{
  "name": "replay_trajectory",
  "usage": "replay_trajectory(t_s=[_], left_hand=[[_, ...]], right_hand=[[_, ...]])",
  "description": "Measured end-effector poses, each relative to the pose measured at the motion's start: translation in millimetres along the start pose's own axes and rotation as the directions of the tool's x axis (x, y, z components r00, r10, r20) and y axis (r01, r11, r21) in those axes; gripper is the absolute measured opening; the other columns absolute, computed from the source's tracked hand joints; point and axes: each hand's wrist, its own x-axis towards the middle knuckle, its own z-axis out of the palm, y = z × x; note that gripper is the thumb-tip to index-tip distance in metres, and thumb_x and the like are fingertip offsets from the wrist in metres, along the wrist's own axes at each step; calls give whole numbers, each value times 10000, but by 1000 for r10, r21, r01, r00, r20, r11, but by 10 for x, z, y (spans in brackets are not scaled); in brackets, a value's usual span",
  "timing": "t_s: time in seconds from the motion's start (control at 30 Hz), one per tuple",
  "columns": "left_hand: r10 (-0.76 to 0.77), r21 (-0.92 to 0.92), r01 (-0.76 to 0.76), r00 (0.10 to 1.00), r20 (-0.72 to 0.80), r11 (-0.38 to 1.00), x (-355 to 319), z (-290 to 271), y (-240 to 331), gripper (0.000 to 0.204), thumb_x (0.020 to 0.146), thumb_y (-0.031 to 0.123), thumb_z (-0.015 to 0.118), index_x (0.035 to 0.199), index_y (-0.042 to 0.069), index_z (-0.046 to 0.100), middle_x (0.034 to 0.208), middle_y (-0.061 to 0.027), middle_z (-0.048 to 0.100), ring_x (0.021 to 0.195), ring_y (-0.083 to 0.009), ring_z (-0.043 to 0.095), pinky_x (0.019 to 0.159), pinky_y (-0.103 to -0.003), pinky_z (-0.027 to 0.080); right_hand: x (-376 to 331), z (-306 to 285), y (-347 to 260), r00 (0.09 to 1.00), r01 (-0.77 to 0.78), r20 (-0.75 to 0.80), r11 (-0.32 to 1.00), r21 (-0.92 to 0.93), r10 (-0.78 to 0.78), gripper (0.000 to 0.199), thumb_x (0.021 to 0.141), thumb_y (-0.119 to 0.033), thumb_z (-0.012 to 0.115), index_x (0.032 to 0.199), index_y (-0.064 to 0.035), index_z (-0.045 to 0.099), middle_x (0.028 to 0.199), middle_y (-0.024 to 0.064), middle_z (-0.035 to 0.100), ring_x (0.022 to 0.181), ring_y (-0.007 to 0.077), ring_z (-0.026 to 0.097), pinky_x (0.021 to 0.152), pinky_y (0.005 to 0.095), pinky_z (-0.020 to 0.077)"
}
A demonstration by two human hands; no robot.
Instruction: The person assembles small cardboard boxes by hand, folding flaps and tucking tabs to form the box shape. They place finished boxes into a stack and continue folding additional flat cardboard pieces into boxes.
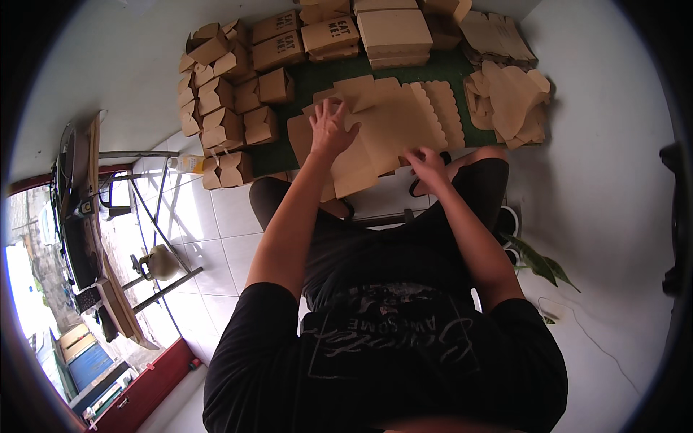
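A flat, unfolded brown cardboard box blank [393,123] with a scalloped right edge lies before me on a green-topped table [317,70]. A second scalloped edge shows just to its right, so at least one more blank lies underneath. My left hand [332,131] rests on the left part of the blank, fingers spread and pointing away from me. At the near edge, right of the middle, my right hand [429,169] has its fingers curled and pinching the cardboard border; the exact grip is partly hidden.
Several small folded boxes [220,128] crowd the table's left side. Larger printed boxes [330,32] and a stack of lidded boxes [393,32] line the back. Flat cardboard pieces [511,101] pile up at right. A bottle [189,164] stands off the left edge; a plant [538,260] is near my right knee.
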Motion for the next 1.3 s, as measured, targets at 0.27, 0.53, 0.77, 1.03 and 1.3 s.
replay_trajectory(t_s=[0.27,0.53,0.77,1.03,1.3], left_hand=[[-97,-106,103,993,61,989,21,352,264,562,950,297,875,1472,284,668,1481,-116,603,1416,-400,543,1135,-634,444],[-379,-328,327,919,-108,887,212,378,439,467,980,260,833,1316,73,568,1317,-194,696,1185,-474,717,950,-591,591],[-416,-307,359,898,-142,881,378,532,380,368,980,234,805,1274,183,590,1274,-135,693,1146,-472,728,901,-592,609],[-237,-276,211,969,-67,938,249,538,398,593,911,321,884,1462,335,663,1293,-85,650,1232,-368,702,911,-542,626],[-190,-344,143,976,-105,928,121,582,408,660,851,313,955,1457,311,693,1274,-99,602,1209,-357,656,944,-509,620]], right_hand=[[842,-355,-283,711,563,-195,713,-417,-676,163,1035,-92,762,1190,-57,727,1092,161,765,1052,363,769,894,474,604],[1570,-394,-739,669,676,174,494,-547,-722,494,944,-37,833,1418,-99,709,1496,77,637,1338,396,616,1186,501,537],[1770,-327,-872,710,658,308,440,-612,-633,665,827,-14,924,1440,-173,719,1414,56,651,1357,369,584,1188,491,529],[1741,-193,-964,724,661,348,454,-598,-596,690,786,-86,979,1404,-212,701,1459,8,624,1420,330,555,1188,570,504],[1763,-58,-1111,801,573,374,418,-705,-469,672,779,-92,989,1355,-213,663,1490,-15,607,1456,313,531,1130,654,468]])
